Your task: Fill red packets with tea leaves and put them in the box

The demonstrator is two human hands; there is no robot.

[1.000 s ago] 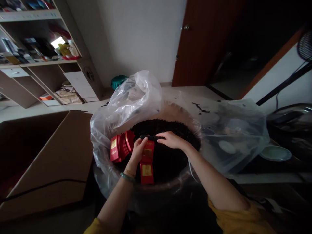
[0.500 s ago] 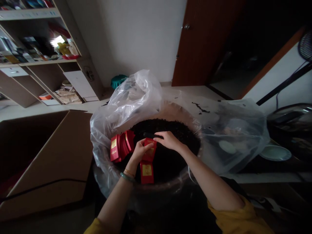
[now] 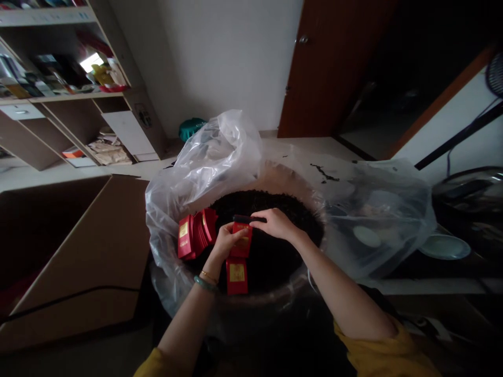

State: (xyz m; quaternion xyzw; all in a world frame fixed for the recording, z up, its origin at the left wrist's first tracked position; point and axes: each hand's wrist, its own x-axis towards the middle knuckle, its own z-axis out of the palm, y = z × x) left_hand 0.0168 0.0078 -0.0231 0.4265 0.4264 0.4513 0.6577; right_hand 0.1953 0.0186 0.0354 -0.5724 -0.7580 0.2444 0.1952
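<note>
My left hand (image 3: 227,240) is closed on a red packet (image 3: 240,244) with a gold label, its thumb lying across the front. At the packet's top edge, my right hand (image 3: 273,222) pinches a slim black tool (image 3: 242,218) held roughly level; its exact kind is unclear. Just below the held packet lies another red packet (image 3: 237,277), gold label up. To the left, a fanned row of several red packets (image 3: 196,234) rests on dark loose leaf-like material (image 3: 271,199). This fills a wide round container (image 3: 286,178) lined with clear plastic.
Clear plastic sheeting (image 3: 231,141) bunches up over the container's far left side. A cardboard box (image 3: 90,262) stands at the left. On the right are a plastic bag (image 3: 385,209) and a pale dish (image 3: 444,246). Shelves (image 3: 70,99) and a brown door (image 3: 330,68) lie beyond.
My right hand and the black tool have shifted very slightly up and right at the packet's top edge. My left hand keeps hold of the packet; the other packets stay put.
</note>
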